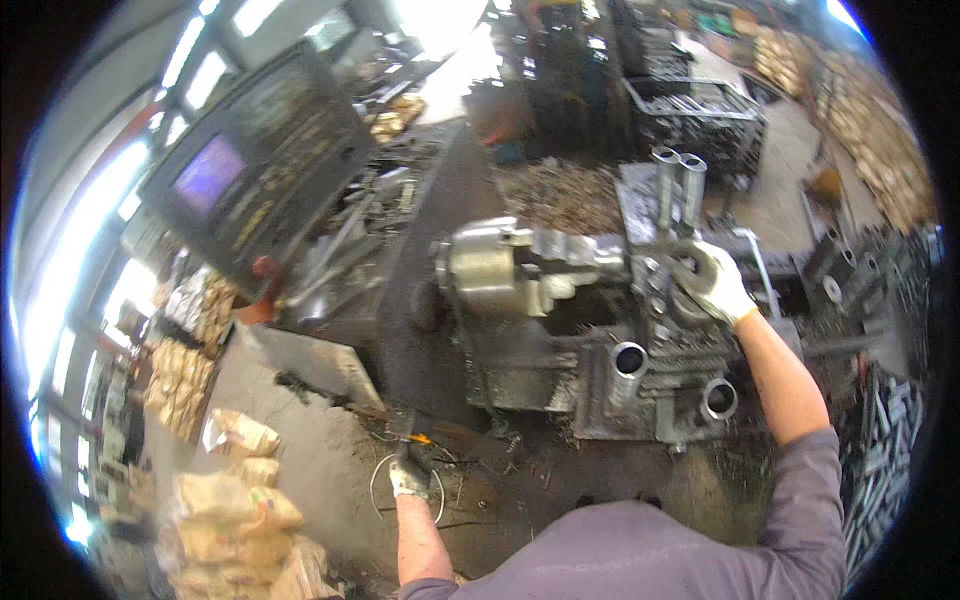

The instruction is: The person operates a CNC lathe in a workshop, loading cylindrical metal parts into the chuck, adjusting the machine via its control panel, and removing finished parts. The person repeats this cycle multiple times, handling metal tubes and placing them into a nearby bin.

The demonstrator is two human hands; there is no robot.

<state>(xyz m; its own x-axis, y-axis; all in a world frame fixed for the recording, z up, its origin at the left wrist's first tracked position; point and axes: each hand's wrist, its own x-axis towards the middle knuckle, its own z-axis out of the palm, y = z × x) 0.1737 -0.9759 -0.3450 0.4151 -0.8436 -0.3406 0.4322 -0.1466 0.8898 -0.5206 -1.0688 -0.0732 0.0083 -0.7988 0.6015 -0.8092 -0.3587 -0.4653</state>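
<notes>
My right hand [722, 285], in a white glove, reaches over the lathe's tool post [655, 290]. Its fingers curl around a grey rounded metal part [688, 278] there. To its left is the lathe chuck [485, 268], a shiny cylinder with stepped jaws. Two upright metal tubes [692, 185] stand behind the hand; a third tube [628, 362] and a fourth piece, a short tube [718, 400], sit nearer me. Down by the front of the machine is my left hand [410, 476], gloved, beside a thin pale hoop [378, 490]. Blur and dark grime hide its fingers.
A control panel [265, 160] with a lit screen stands at the left. Metal shavings [565, 195] heap behind the chuck. A dark crate [690, 120] is at the back. Tan sacks [235, 520] pile at the lower left, metal rods [885, 450] at the right.
</notes>
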